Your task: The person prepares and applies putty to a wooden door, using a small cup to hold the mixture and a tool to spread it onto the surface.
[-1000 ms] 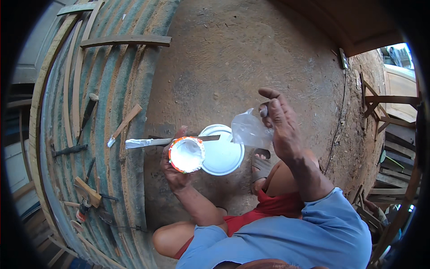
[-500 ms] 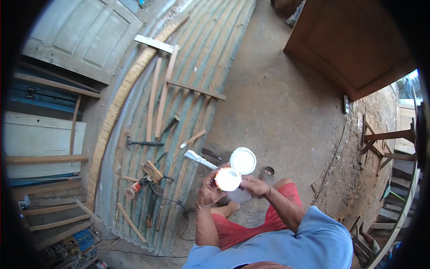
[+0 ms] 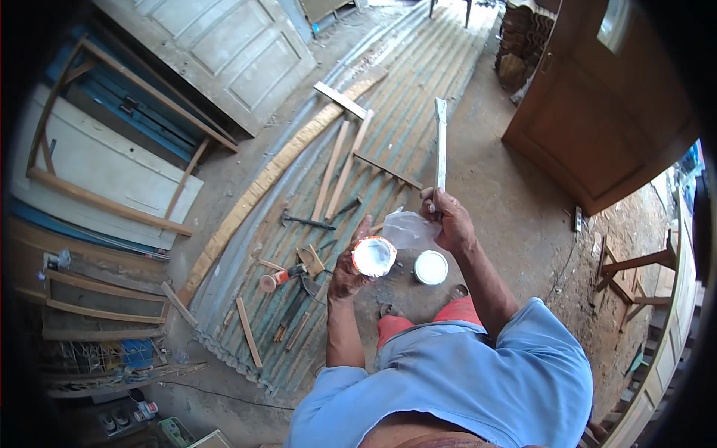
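My left hand [image 3: 345, 270] holds a small round tin [image 3: 373, 256] with an orange rim and white contents, lid off. My right hand [image 3: 448, 220] grips a long flat pale stick [image 3: 440, 142] that points up and away, together with a crumpled clear plastic bag [image 3: 407, 228] hanging between the two hands. A round white lid [image 3: 430, 267] lies on the dirt floor just below my right hand. My bare knees and red shorts [image 3: 429, 317] show below the tin.
Corrugated metal sheeting [image 3: 388, 112] covers the floor ahead, with wooden slats [image 3: 328, 172], a hammer [image 3: 306, 222] and several hand tools [image 3: 291, 280] on it. Old door panels [image 3: 216, 52] lean at the left. A brown wooden cabinet [image 3: 597, 127] stands at the right, wooden frames [image 3: 635, 272] beyond it.
The view has risen and pulled back from the floor. My right hand now holds the long stick upright with the bag. The white lid stays on the ground.
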Available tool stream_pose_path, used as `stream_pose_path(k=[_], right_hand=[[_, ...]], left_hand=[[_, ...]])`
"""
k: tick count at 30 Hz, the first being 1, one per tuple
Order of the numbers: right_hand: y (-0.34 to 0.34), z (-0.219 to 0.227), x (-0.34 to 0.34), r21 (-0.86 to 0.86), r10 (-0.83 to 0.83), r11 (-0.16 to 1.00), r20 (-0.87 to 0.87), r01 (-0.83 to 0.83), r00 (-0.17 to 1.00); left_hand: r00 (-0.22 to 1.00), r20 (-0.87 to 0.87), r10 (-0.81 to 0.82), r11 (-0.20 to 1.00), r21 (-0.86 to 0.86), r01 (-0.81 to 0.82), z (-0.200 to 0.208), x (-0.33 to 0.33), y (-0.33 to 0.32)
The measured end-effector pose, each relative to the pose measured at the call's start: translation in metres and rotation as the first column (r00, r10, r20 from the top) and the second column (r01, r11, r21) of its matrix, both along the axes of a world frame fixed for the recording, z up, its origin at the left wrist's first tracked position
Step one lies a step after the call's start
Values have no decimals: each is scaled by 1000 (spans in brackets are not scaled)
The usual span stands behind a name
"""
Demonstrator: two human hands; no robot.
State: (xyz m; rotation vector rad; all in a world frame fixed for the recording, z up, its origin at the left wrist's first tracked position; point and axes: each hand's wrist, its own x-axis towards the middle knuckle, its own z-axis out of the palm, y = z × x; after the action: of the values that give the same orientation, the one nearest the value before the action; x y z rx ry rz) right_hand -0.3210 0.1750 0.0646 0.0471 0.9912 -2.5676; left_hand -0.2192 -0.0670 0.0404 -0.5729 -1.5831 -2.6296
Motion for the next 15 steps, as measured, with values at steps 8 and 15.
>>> stream_pose_path(k=[8, 15], right_hand=[[-64, 49, 43, 34, 109, 994, -189, -105, 976], [-71, 36, 53, 442, 116, 894, -389, 75, 914]], left_hand=[[987, 146, -66, 991, 121, 49, 26, 53, -30], [973, 162, 167, 979, 91, -183, 26, 95, -48]])
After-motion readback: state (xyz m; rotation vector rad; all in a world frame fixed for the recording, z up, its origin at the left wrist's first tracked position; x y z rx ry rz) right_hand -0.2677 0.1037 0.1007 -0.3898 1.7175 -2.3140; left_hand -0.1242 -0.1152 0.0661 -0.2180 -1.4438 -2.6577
